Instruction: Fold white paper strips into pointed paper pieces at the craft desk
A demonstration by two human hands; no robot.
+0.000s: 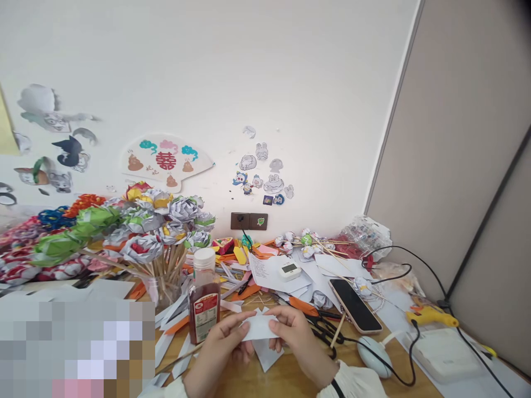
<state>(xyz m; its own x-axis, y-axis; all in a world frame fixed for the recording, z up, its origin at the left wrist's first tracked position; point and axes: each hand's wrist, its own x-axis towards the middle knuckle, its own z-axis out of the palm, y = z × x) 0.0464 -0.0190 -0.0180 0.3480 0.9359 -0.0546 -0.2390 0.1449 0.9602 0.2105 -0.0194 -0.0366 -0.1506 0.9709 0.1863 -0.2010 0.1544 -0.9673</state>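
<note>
Head view. Entries by size: largest first?

"Tabletop (236, 381), wood, largely under paper scraps. Its far edge runs along the wall (307, 66); its near edge is out of frame below me."

"Next down?"

"A bunch of paper flowers (143, 249) on sticks, toward the far left corner. Then my own left hand (226, 340) and right hand (294, 334), side by side toward the near edge."

"State of the hands?"

"Both gripping. Each pinches one end of the same white paper piece (259, 327), thumb on the side facing me, fingers behind. Exact placing of the rear fingertips: partly hidden, cannot tell."

"Continue down."

"Bottle (205, 309), upright, just beyond my left hand. Phone (355, 305), screen up, off toward the right edge. Scissors (326, 331), black-handled, between the phone and my right hand."

"And the paper piece?"

"Between my hands, toward the near edge. What looks like a folded band lies across it, with a pointed part below. Whether that point touches the wood: cannot tell."

"Handling estimate?"

"Judgement: very light, little slip. Probably soft in single layers, stiffer along the band, easily creased or torn. Best hold: both ends of the band, thumbs flat, light pressure; a stray pinch on the point would likely mark it."

"Smallest entry?"

"Timer (289, 270), white, on papers toward the far edge, roughly ahead of my right hand."
</note>
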